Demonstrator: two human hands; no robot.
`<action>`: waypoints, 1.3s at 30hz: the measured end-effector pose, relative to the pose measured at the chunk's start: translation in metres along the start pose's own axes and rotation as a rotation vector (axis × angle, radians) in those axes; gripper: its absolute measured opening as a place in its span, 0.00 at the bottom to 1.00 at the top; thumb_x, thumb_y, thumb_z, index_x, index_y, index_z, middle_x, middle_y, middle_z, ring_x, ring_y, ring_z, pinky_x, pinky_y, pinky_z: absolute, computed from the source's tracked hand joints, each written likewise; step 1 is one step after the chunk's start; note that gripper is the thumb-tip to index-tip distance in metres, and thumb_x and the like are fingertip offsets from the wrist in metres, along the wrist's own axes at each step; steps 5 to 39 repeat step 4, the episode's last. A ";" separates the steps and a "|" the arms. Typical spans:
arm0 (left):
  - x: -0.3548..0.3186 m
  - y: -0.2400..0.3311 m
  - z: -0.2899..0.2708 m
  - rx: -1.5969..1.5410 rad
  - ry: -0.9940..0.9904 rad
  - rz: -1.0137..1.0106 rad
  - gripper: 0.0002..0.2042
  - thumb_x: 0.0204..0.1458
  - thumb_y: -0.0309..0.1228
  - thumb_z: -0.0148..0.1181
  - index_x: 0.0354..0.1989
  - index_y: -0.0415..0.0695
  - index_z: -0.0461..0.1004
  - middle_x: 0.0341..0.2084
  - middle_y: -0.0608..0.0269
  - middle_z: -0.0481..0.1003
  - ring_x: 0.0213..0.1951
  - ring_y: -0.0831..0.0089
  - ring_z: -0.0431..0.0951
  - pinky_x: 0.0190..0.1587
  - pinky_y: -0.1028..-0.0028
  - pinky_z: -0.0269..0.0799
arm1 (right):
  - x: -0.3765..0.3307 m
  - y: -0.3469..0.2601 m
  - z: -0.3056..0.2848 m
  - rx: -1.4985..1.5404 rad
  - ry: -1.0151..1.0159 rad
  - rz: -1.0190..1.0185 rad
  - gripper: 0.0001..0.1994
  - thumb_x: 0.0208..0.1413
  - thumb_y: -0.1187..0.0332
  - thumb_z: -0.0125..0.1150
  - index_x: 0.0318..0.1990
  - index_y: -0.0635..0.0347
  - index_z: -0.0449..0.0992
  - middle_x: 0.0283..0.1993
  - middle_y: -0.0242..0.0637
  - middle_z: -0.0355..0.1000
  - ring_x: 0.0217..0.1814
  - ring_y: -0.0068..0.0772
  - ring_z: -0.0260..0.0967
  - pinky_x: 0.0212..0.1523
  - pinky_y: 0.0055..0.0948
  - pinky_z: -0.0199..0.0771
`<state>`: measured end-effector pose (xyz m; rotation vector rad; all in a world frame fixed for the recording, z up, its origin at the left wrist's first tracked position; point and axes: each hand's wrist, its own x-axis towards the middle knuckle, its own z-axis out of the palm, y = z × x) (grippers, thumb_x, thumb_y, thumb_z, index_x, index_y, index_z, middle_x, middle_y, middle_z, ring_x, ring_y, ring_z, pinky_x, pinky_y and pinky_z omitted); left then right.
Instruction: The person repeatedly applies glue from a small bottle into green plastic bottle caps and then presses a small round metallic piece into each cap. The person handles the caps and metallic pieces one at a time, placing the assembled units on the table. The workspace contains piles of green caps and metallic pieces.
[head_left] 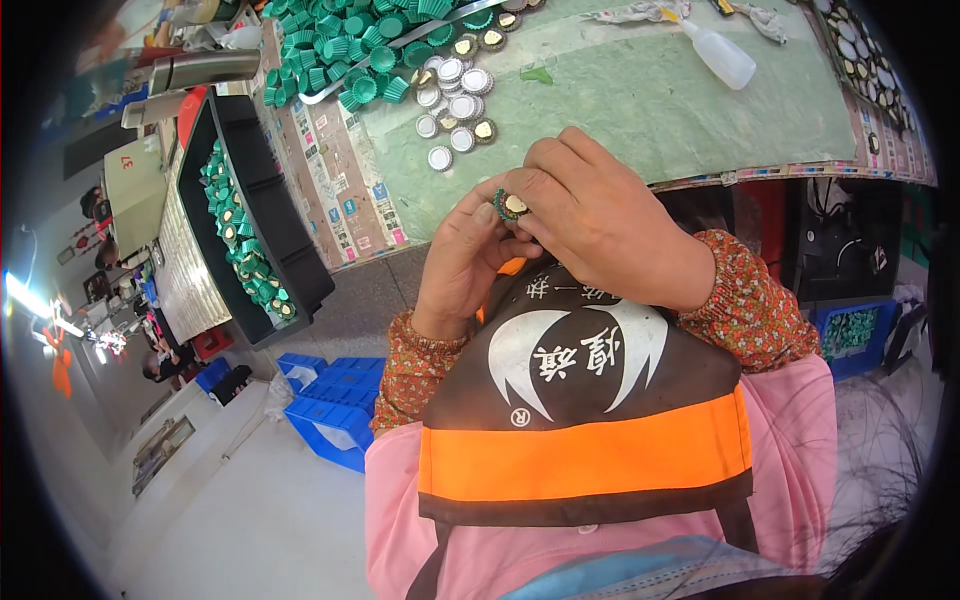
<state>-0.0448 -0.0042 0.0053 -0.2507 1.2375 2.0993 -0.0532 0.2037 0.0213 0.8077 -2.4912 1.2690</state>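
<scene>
Just above my apron, a small green fluted cap [512, 205] with a dark ring and a pale gold centre is pinched between my two hands. The thumb and fingers of my left hand [460, 245] grip its left side. My right hand [605, 215] closes on it from the right, its fingers bent and partly hiding the cap. Beyond my hands, several round white-faced discs with scalloped edges [465, 107] lie on the green tabletop [620, 110]. Behind those is a heap of green fluted caps [340, 45].
A black crate [290, 210] at the left holds more green caps, some with gold centres. On the table's far side lie a white squeeze bottle [722, 58] and a tray of discs [862, 50]. Blue crates [335, 410] stand on the floor at left.
</scene>
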 end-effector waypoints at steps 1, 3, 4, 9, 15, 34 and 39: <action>0.000 0.000 0.001 0.004 0.003 -0.002 0.26 0.67 0.41 0.55 0.65 0.34 0.64 0.46 0.61 0.76 0.46 0.76 0.78 0.46 0.72 0.83 | 0.000 0.000 0.000 0.005 -0.005 0.002 0.17 0.41 0.72 0.68 0.41 0.64 0.73 0.39 0.40 0.66 0.44 0.45 0.65 0.45 0.37 0.70; 0.000 0.001 0.004 0.011 0.009 -0.005 0.26 0.66 0.42 0.55 0.65 0.35 0.64 0.47 0.61 0.76 0.48 0.74 0.79 0.47 0.72 0.83 | 0.000 -0.002 -0.001 0.015 -0.014 0.005 0.18 0.41 0.72 0.69 0.41 0.64 0.73 0.39 0.40 0.67 0.44 0.45 0.65 0.45 0.37 0.70; 0.000 0.000 0.003 0.013 0.007 -0.004 0.26 0.66 0.42 0.55 0.65 0.35 0.64 0.48 0.60 0.76 0.50 0.74 0.79 0.47 0.72 0.83 | -0.001 -0.002 -0.001 0.027 -0.015 0.015 0.18 0.42 0.72 0.69 0.42 0.63 0.73 0.40 0.40 0.67 0.45 0.44 0.65 0.46 0.37 0.70; 0.000 0.000 0.003 0.013 0.007 -0.004 0.26 0.66 0.42 0.55 0.65 0.35 0.64 0.48 0.60 0.76 0.50 0.74 0.79 0.47 0.72 0.83 | -0.001 -0.002 -0.001 0.027 -0.015 0.015 0.18 0.42 0.72 0.69 0.42 0.63 0.73 0.40 0.40 0.67 0.45 0.44 0.65 0.46 0.37 0.70; 0.000 0.000 0.003 0.013 0.007 -0.004 0.26 0.66 0.42 0.55 0.65 0.35 0.64 0.48 0.60 0.76 0.50 0.74 0.79 0.47 0.72 0.83 | -0.001 -0.002 -0.001 0.027 -0.015 0.015 0.18 0.42 0.72 0.69 0.42 0.63 0.73 0.40 0.40 0.67 0.45 0.44 0.65 0.46 0.37 0.70; 0.000 0.000 0.003 0.013 0.007 -0.004 0.26 0.66 0.42 0.55 0.65 0.35 0.64 0.48 0.60 0.76 0.50 0.74 0.79 0.47 0.72 0.83 | -0.001 -0.002 -0.001 0.027 -0.015 0.015 0.18 0.42 0.72 0.69 0.42 0.63 0.73 0.40 0.40 0.67 0.45 0.44 0.65 0.46 0.37 0.70; 0.000 0.000 0.003 0.013 0.007 -0.004 0.26 0.66 0.42 0.55 0.65 0.35 0.64 0.48 0.60 0.76 0.50 0.74 0.79 0.47 0.72 0.83 | -0.001 -0.002 -0.001 0.027 -0.015 0.015 0.18 0.42 0.72 0.69 0.42 0.63 0.73 0.40 0.40 0.67 0.45 0.44 0.65 0.46 0.37 0.70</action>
